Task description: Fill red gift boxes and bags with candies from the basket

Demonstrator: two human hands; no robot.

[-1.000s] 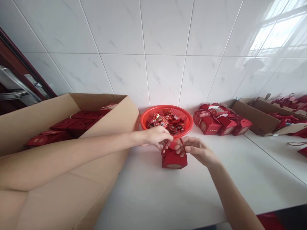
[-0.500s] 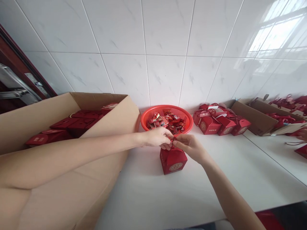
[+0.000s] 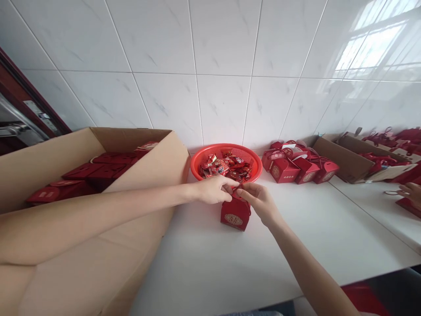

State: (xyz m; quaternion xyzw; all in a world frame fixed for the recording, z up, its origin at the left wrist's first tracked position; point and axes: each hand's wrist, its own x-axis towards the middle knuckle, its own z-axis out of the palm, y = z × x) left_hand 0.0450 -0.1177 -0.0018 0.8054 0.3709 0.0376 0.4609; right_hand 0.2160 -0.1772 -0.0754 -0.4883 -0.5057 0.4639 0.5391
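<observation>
A small red gift box point(image 3: 234, 214) with a pale round emblem on its front is at the middle, just below my hands. My left hand point(image 3: 215, 188) pinches the red ribbon at the top of the box from the left. From the right, my right hand point(image 3: 258, 197) has thumb and fingertips closed on the same ribbon. My fingers partly cover the ribbon, so the knot or loop is hard to see. Right behind my hands stands a red plastic basket point(image 3: 194, 164) with wrapped sweets point(image 3: 219, 166) in it.
A large cardboard box point(image 3: 138, 228) holding red boxes point(image 3: 88, 173) fills the left. Several red gift boxes point(image 3: 284, 170) stand by the tiled wall, beside an open carton point(image 3: 335, 158) at right. Another person's hand point(image 3: 411, 193) shows at the right edge over a red box.
The gift box has turned, its emblem now facing more to the front left, and it sits slightly higher in view. My hands stay at the ribbon. The camera view has shifted slightly.
</observation>
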